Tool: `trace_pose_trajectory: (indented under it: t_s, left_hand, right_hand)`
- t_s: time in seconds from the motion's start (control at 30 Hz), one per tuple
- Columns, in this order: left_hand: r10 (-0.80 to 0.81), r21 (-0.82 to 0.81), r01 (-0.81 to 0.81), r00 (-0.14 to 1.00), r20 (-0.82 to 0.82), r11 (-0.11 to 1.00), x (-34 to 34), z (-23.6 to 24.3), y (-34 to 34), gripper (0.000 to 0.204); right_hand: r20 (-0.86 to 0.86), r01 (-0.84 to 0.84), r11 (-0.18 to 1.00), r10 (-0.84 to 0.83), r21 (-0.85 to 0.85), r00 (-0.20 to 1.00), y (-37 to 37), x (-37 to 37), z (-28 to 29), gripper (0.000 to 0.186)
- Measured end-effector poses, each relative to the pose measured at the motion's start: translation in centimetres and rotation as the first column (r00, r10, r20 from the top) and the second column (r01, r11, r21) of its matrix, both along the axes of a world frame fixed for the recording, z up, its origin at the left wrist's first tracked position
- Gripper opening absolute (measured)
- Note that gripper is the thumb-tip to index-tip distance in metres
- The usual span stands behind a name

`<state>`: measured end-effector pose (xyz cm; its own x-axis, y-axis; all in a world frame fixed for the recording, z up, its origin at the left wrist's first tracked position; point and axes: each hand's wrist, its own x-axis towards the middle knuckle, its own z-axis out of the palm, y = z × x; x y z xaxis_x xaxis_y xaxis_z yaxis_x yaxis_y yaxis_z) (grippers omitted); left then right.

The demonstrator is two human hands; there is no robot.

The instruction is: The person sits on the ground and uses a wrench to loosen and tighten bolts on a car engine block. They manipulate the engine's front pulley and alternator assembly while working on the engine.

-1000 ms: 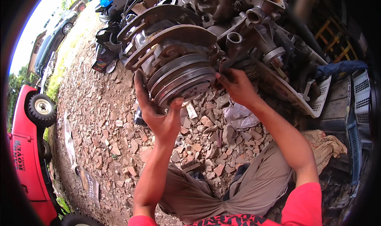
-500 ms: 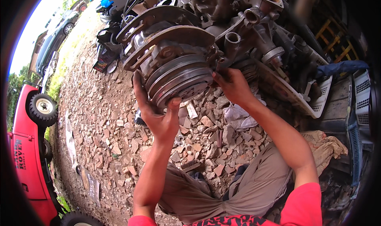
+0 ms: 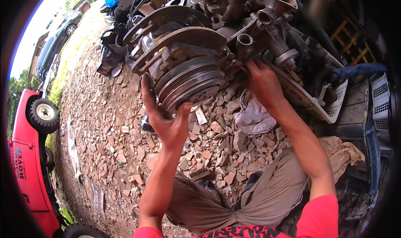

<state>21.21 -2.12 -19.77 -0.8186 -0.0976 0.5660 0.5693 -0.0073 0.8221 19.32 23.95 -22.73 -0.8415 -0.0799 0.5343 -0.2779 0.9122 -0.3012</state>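
A grooved metal pulley (image 3: pixel 190 81) sits on the near end of a dirty machine part with two curved metal plates (image 3: pixel 179 39). My left hand (image 3: pixel 168 127) is closed round the pulley from below, fingers along its left side and thumb on its lower front rim. To the right of the pulley, my right hand (image 3: pixel 266 84) has its fingers pinched together beside a small metal fitting (image 3: pixel 236 63), under a short open pipe (image 3: pixel 244 40). Whatever those fingertips grip, if anything, is hidden.
Greasy engine castings (image 3: pixel 277 12) crowd the back right, beside a white plastic crate (image 3: pixel 336 104). A pale plastic bag (image 3: pixel 255 119) lies on broken stones (image 3: pixel 125 142) below my hands. At far left stands a red vehicle (image 3: pixel 31 154). A tan sack (image 3: pixel 344 152) lies at right.
My right hand has moved right, from the pulley's right edge to below the open pipe. My left hand keeps its hold, and the pulley has barely shifted.
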Motion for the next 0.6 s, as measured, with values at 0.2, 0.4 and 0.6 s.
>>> trace_pose_trajectory:
  t_s: [0.2,0.4,0.6]
  left_hand:
    - [-0.029,0.016,0.028,0.999,0.026,0.999,0.5,0.9,0.3,0.111]
    - [-0.021,-0.017,0.022,0.999,0.024,1.0,0.6,1.0,0.3,0.111]
    - [-0.012,-0.038,0.014,0.998,0.056,0.999,0.5,1.0,0.1,0.114]
  right_hand:
    - [-0.12,-0.108,0.974,0.085,-0.199,0.989,0.5,1.4,0.6,0.024]
    - [0.213,-0.03,0.678,0.272,-0.735,0.938,-0.2,1.9,-1.2,0.026]
    - [0.182,-0.043,0.466,0.429,-0.884,0.885,-3.6,0.3,-2.6,0.025]
